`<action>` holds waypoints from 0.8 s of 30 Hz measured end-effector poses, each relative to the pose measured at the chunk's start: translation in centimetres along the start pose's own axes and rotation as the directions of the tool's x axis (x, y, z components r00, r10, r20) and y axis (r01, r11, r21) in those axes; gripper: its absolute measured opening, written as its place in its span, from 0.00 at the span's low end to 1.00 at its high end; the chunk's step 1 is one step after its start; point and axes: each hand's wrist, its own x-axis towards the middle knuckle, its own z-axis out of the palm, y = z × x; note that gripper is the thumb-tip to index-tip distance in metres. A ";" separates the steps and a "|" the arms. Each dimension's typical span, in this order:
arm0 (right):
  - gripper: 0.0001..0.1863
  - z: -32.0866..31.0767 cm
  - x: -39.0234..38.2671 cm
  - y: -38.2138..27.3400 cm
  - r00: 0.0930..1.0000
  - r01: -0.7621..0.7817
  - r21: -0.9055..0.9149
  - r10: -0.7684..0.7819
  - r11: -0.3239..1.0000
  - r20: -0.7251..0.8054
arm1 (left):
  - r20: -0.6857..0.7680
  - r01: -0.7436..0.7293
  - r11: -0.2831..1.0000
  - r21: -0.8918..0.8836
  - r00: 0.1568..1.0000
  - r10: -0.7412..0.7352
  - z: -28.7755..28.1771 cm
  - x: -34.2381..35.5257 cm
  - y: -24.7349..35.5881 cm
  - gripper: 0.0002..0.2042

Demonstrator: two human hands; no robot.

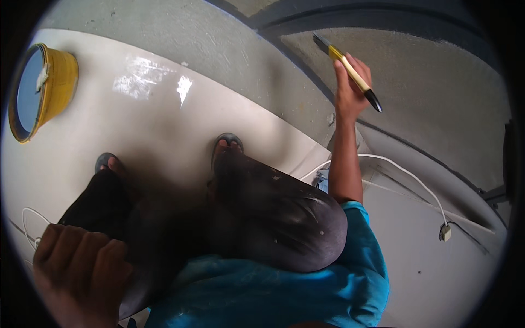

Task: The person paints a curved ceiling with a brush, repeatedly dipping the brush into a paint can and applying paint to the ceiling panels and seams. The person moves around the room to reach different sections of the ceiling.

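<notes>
My right hand (353, 90) grips a paintbrush (355, 76) with a cream handle, black end and yellow band, its bristles up at the dark grey painted border (298, 63) of a grey panel (426, 82). The bristle tip is beside the border; whether it touches cannot be told. At the lower left, my left hand (82, 268) is closed in a loose fist near my dark-trousered leg, and anything inside it is hidden. A yellow bucket (60, 82) with a pale blue-grey inside and a whitish lump on its rim stands at the far left.
My sandalled feet (228, 141) are on a cream board or floor (153, 120) below a grey surface (229, 65). A white cable (391, 164) with a plug (445, 232) runs across the right side. A second white cord loop (30, 213) lies at left.
</notes>
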 end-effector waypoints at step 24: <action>0.12 13.4 -4.3 9.1 0.958 0.243 -0.153 -0.213 0.958 0.191 | 0.123 0.033 0.999 0.036 0.992 -0.037 -1.2 2.5 -2.3 0.09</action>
